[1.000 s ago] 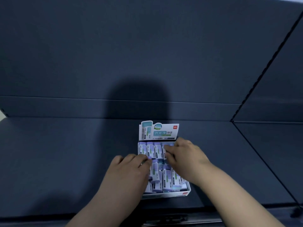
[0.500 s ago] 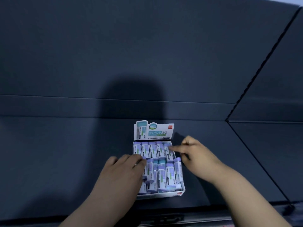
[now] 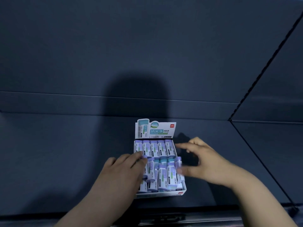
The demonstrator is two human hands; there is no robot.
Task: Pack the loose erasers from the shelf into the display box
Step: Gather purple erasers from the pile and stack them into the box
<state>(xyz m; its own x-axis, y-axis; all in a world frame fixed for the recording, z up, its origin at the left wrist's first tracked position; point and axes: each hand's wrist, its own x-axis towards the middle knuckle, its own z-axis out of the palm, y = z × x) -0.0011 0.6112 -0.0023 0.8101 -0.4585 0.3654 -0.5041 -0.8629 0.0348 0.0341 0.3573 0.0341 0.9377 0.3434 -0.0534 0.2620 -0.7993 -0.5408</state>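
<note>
Packing looks nearly done: your box (image 3: 180, 192) sits mid-shelf (image 3: 65, 161), full of erasers (image 3: 154, 148), the back row neat and the front ones tilted, wanting seating. Your left hand (image 3: 121, 174) rests straight-fingered on the left erasers. Your right hand (image 3: 206, 161), blurred, fingers spread, holds nothing beside the right wall. Shelf runs wide on both sides.

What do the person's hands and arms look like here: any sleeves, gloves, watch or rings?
Both are bare. The left hand and right hand wear no gloves; the left forearm and right forearm are uncovered to the frame edge, with no sleeve, watch or bracelet. No ring shows, though light is dim and the right fingertips are blurred.
</note>
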